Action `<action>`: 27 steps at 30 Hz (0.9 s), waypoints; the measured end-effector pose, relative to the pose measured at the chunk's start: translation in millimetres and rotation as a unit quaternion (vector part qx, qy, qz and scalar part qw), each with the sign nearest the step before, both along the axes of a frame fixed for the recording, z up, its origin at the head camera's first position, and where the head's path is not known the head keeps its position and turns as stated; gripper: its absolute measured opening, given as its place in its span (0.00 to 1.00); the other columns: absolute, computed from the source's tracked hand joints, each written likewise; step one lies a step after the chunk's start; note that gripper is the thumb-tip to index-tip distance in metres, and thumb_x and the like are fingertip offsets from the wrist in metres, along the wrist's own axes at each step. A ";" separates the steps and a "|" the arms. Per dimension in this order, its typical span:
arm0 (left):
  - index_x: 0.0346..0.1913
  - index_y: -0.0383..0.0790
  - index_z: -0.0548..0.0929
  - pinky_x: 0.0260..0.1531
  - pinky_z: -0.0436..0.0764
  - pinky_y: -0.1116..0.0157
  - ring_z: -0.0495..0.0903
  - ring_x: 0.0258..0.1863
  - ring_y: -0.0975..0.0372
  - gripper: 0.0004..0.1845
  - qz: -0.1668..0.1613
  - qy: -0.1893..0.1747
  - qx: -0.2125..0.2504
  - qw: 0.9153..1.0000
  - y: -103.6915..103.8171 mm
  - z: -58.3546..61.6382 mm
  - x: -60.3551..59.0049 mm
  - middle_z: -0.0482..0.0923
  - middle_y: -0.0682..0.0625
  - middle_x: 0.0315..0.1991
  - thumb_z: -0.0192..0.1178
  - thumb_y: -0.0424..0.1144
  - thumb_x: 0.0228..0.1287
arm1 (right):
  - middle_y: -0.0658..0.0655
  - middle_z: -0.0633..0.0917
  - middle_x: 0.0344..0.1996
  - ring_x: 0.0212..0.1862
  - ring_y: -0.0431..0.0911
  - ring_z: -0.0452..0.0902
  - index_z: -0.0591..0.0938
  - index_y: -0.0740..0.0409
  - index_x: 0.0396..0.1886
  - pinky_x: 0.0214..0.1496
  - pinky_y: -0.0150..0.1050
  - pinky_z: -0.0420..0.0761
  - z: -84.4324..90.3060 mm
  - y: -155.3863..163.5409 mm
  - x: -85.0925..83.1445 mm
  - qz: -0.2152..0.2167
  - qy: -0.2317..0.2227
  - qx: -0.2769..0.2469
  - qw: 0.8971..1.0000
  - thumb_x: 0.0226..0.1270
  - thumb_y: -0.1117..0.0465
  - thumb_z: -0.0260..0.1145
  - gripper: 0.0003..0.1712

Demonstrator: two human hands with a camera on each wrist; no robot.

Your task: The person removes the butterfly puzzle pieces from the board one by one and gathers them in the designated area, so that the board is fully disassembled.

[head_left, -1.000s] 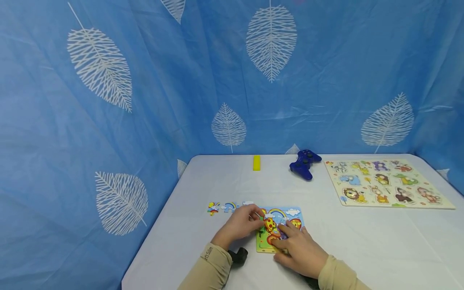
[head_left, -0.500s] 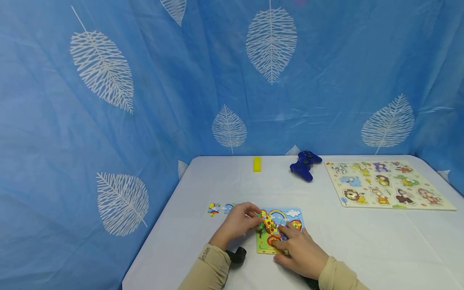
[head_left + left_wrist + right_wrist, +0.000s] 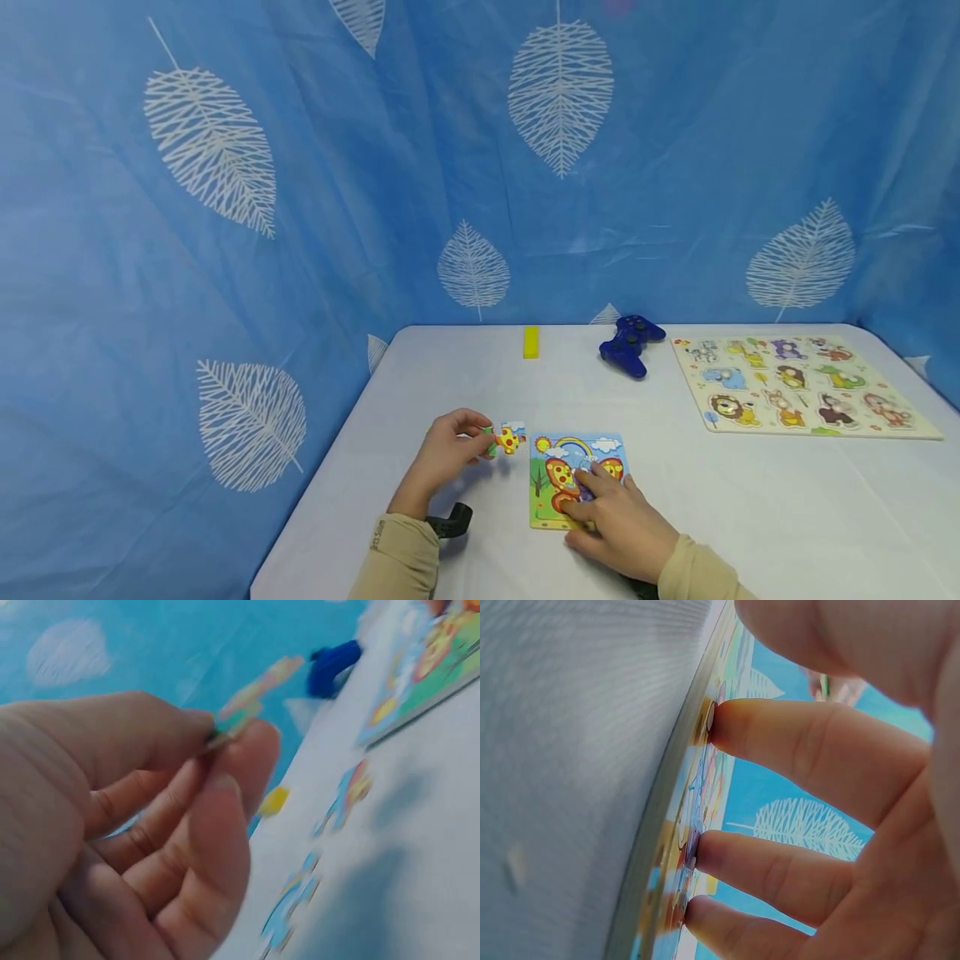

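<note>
Nearest to me, low in the centre of the head view, I see my right hand [image 3: 617,527] lying on the butterfly puzzle board [image 3: 576,478], fingers stretched out flat and pressing its lower half; the right wrist view confirms it, with three straight fingertips [image 3: 727,720] planted on the board's printed face [image 3: 697,817]. The board sits flat on the white table [image 3: 750,517], just left of centre in the lower part of the frame.

A little to the left and slightly further up, my left hand [image 3: 442,457] pinches a puzzle piece [image 3: 507,438], yellow with red spots, between thumb and curled fingers. The piece is held just left of the board's upper left corner, apart from it; I cannot tell whether it touches the table. In the left wrist view I see the thumb and forefinger closed on the piece's thin edge [image 3: 234,724], though that frame is blurred.

Below the left wrist, a black strap [image 3: 448,522] lies against the table.

Further back, a yellow block [image 3: 531,342] lies near the table's far edge, centre of the frame. To its right sits a blue game controller [image 3: 630,342]. At the right, an animal peg puzzle [image 3: 798,386] lies flat. Behind everything hangs a blue curtain [image 3: 337,167] printed with white leaves.
</note>
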State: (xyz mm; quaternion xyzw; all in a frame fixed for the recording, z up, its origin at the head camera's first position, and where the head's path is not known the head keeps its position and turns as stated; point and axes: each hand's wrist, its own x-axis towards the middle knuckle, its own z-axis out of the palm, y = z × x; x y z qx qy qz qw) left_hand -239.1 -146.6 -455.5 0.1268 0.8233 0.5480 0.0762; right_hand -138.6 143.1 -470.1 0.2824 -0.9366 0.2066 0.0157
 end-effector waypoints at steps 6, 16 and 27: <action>0.53 0.33 0.82 0.32 0.80 0.59 0.87 0.33 0.52 0.13 0.044 -0.015 -0.007 0.999 -44.3 -1.0 2.0 0.82 0.45 0.38 0.61 0.34 0.70 | 0.70 0.80 0.64 0.67 0.75 0.70 0.90 0.44 0.54 0.53 0.84 0.67 -1.4 -0.6 0.3 0.002 0.010 -0.002 1.000 0.65 0.42 0.73 0.22; 0.46 0.34 0.80 0.29 0.79 0.63 0.80 0.27 0.60 0.09 0.129 -0.053 -0.109 0.984 -60.3 -5.2 7.2 0.81 0.45 0.33 0.60 0.31 0.62 | 0.70 0.79 0.65 0.68 0.76 0.69 0.90 0.44 0.54 0.55 0.84 0.64 -0.7 2.8 1.4 -0.004 -0.004 -0.006 1.000 0.64 0.41 0.73 0.22; 0.46 0.38 0.80 0.29 0.76 0.63 0.81 0.29 0.59 0.10 0.157 -0.075 -0.161 0.971 -63.5 -9.1 10.0 0.81 0.46 0.37 0.66 0.37 0.64 | 0.71 0.79 0.65 0.68 0.76 0.69 0.90 0.45 0.54 0.54 0.84 0.64 -2.7 2.8 2.7 0.005 -0.005 -0.011 1.000 0.65 0.41 0.73 0.22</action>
